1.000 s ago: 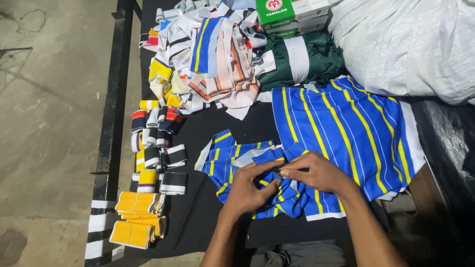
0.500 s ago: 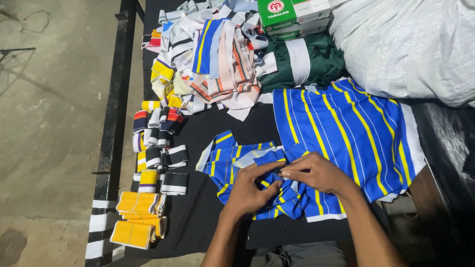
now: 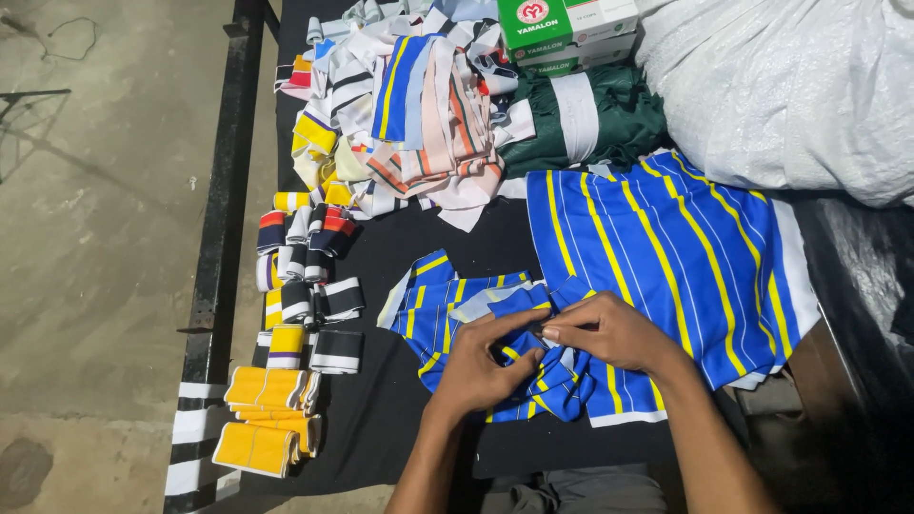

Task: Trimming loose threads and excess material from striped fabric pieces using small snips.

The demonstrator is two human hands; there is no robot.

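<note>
Blue fabric pieces with yellow and white stripes (image 3: pixel 447 305) lie bunched on the black table (image 3: pixel 381 419) near its front edge. My left hand (image 3: pixel 481 366) and my right hand (image 3: pixel 609 333) meet over the bunch, both pinching a small fold of the blue striped cloth between thumb and fingers. A larger stack of the same blue striped fabric (image 3: pixel 666 257) lies flat just right of my hands, partly under my right wrist.
Rolled striped collar bands (image 3: pixel 305 276) and yellow folded pieces (image 3: pixel 267 419) line the table's left edge. A pile of mixed striped strips (image 3: pixel 409 114), green fabric (image 3: pixel 590 119), green-and-white boxes (image 3: pixel 562 29) and a white sack (image 3: pixel 790 86) fill the back. Concrete floor lies left.
Both hands stay on the blue striped bunch; the fingers have shifted slightly, working the fold. The view has drifted a little downward.
</note>
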